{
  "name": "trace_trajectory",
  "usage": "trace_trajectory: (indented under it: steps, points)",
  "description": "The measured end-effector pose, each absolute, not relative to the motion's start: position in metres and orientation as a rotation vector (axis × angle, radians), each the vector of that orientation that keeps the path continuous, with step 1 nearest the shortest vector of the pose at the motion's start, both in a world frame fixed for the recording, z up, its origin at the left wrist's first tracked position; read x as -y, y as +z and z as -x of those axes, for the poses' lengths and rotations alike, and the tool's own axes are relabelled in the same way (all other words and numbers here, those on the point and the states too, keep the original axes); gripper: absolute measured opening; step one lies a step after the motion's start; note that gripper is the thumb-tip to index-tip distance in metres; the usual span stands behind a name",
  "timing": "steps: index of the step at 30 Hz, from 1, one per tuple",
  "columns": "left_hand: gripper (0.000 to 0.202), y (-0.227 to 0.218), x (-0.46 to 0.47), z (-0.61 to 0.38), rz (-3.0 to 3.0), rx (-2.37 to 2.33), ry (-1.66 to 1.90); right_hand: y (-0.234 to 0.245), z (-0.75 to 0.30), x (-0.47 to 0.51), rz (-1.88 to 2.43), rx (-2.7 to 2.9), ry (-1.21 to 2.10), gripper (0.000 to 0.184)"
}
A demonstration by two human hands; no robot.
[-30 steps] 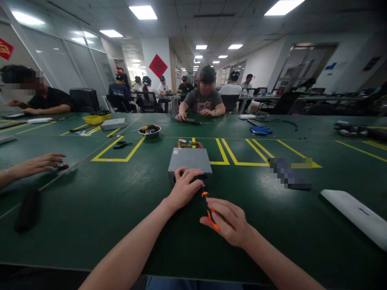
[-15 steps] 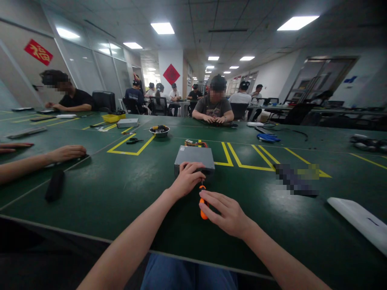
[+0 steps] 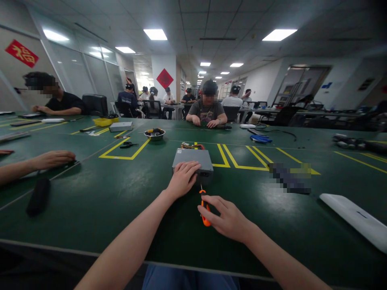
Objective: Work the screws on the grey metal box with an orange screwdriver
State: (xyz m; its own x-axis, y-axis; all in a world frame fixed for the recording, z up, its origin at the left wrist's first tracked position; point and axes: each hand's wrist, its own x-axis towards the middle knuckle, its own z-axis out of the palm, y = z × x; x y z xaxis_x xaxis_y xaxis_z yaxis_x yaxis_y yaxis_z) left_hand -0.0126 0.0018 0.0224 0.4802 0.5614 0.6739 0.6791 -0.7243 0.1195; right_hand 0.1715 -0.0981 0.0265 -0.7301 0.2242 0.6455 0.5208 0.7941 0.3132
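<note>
A grey metal power supply unit (image 3: 195,158) lies on the green table, with a bundle of coloured cables (image 3: 191,146) behind it. My left hand (image 3: 184,177) grips its front left part, fingers over the top and the thumb side at the front face. A socket shows on the front face to the right of that hand. Between the thumb and fingers of my right hand (image 3: 225,215) is an orange and black screwdriver (image 3: 204,211). Its thin tip points at the unit, a little short of the front face.
To the left, a co-worker's hand (image 3: 59,159) rests near a black case (image 3: 38,196). Farther back stand a metal bowl (image 3: 155,136) with tools and a yellow tray (image 3: 105,121). On the right lie a blurred dark object (image 3: 287,179), a white panel (image 3: 353,217) and blue gloves (image 3: 260,139). Another person sits opposite.
The screwdriver tip has come back from the unit's front face with my right hand. My left fingers have shifted up and left, uncovering the socket. The view has turned slightly right.
</note>
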Motion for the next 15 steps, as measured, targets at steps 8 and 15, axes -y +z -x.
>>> trace_trajectory:
  steps: [8,15]
  points:
    - [0.028,0.0214,-0.0040,0.0098,2.523,1.125,-1.145,0.0162,-0.1644,0.0929,0.536,2.272,-0.589,0.016]
    - [0.026,0.0233,-0.0017,0.0081,2.516,1.159,-1.194,0.0176,-0.1695,0.0958,0.557,2.402,-0.728,0.019]
